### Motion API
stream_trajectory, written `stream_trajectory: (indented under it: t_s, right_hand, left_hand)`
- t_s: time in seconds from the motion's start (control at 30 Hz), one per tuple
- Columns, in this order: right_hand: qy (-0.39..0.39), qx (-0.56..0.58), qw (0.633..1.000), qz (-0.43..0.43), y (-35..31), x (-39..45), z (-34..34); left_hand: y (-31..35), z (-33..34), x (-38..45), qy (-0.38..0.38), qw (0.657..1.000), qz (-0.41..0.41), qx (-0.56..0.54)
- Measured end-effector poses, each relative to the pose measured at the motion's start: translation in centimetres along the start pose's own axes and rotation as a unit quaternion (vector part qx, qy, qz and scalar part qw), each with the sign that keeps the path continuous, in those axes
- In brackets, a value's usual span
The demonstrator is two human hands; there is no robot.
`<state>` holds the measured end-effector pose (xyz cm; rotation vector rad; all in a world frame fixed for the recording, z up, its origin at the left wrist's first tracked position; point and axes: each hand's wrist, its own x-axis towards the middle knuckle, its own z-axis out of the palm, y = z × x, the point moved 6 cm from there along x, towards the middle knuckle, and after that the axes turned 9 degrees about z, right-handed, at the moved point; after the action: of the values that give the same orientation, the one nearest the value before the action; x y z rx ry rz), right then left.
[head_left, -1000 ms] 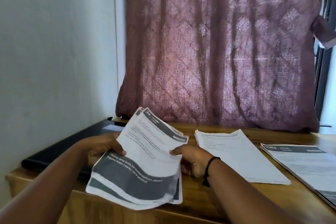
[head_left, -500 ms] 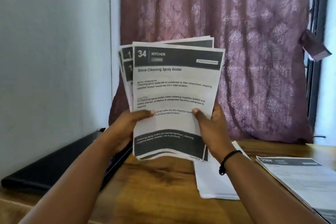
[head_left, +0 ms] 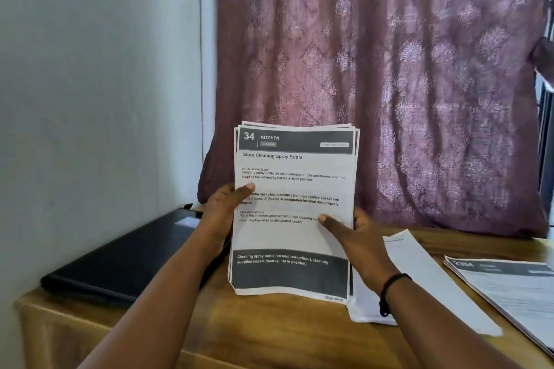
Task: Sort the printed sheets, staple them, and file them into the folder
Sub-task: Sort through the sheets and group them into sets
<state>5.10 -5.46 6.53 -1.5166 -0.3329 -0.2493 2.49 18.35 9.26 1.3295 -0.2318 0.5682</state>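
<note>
I hold a stack of printed sheets [head_left: 295, 177] upright, its bottom edge on or just above the wooden table [head_left: 269, 335]. The top page reads "34 KITCHEN, Store Cleaning Spray Bottle", with dark bands at top and bottom. My left hand [head_left: 223, 207] grips the stack's left edge, thumb across the page. On the right edge is my right hand [head_left: 350, 237], thumb on the front; a black band circles that wrist. A second pile of white sheets [head_left: 419, 278] lies flat to the right. A third pile with a dark header [head_left: 509, 287] lies at the far right.
A black folder or closed laptop [head_left: 126, 260] lies flat at the table's left, against the pale wall [head_left: 90, 99]. A purple patterned curtain [head_left: 374, 69] hangs behind the table. The table's front edge runs close to me.
The stack went from lying low and bent over the table edge to upright and raised high, then came down to the table. Its sheets are now squared together instead of fanned.
</note>
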Motion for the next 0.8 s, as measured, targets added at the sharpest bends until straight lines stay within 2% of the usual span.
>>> stream_trajectory:
  t_s: [0.2, 0.33, 0.43, 0.53, 0.6, 0.7, 0.73, 0.8]
  right_hand:
    - [-0.008, 0.043, 0.999, -0.005, -0.8, -0.2, 0.6]
    - [-0.010, 0.021, 1.000, -0.022, -4.1, 0.5, -1.8]
    - [-0.071, -0.022, 0.997, 0.032, -4.4, 1.4, -5.1]
    - [-0.139, -0.078, 0.981, 0.107, -1.9, 1.4, -7.9]
    - [-0.166, -0.202, 0.949, 0.178, 0.3, 0.7, -9.3]
    - [-0.232, -0.383, 0.836, 0.318, 1.6, -1.1, -11.4]
    - [-0.231, -0.409, 0.814, 0.342, 1.0, -1.2, -12.3]
    - [-0.126, -0.488, 0.811, 0.295, -0.7, 1.2, -15.4]
  left_hand:
    - [-1.6, 2.5, -1.0, -0.072, 0.995, -0.076, 0.008]
    - [0.5, 4.8, -0.7, -0.124, 0.990, -0.061, 0.038]
    - [1.2, 6.4, -0.7, -0.182, 0.980, -0.078, 0.013]
    - [-1.8, 7.9, -0.3, -0.197, 0.971, -0.136, -0.025]
    - [-5.0, 9.6, -0.5, -0.206, 0.962, -0.182, 0.004]
    - [-9.2, 12.1, -1.3, -0.244, 0.935, -0.248, 0.069]
    - [-10.4, 12.7, -1.4, -0.253, 0.927, -0.267, 0.069]
    - [-12.2, 13.4, -1.3, -0.271, 0.918, -0.281, 0.066]
